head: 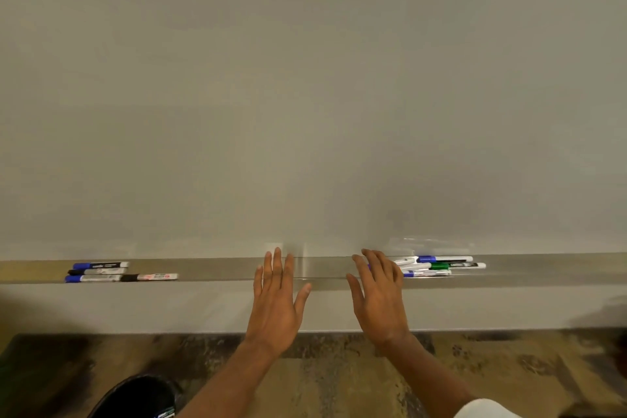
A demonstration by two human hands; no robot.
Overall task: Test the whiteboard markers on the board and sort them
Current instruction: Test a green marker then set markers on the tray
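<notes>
The big whiteboard (305, 95) fills the view. Under it runs a long, thin tray (217, 268). The tray is narrow, so I think a fast grab could knock markers off onto the floor, or mix up the two groups. Both hands are flat and hold nothing. The left hand (276, 302) points to 12 o'clock, its fingers (278, 265) straight and spread. The right hand (378, 299) leans toward 1 o'clock. A messy pile of markers (437, 266) lies at its 2 o'clock, partly hidden behind it. Four markers (101, 272) lie well apart at 9 o'clock.
</notes>
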